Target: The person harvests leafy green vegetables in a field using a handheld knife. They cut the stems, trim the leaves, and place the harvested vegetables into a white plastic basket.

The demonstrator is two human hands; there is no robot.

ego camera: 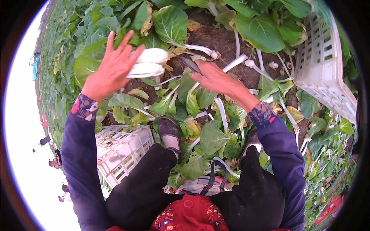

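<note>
My left hand [115,65] has its back to me and its visible fingers spread, over a bok choy head with thick white stalks [149,63]. The plant's base points right; whether the hidden fingers and thumb grip it I cannot tell. Just to the right, my right hand [212,76] is closed around a dark knife [190,64]. Its narrow dark end points up and left toward the bok choy base, apart from it. Below both hands, loose leaves and cut white stalks [221,114] litter the brown soil.
A white plastic crate [321,57] stands tilted at the right. Another white crate [124,150] sits beside my left leg. Between my shoes [169,132] lies a bag with dark handles [214,180]. Growing bok choy [170,24] fills the far side. People [56,161] show at the far left.
</note>
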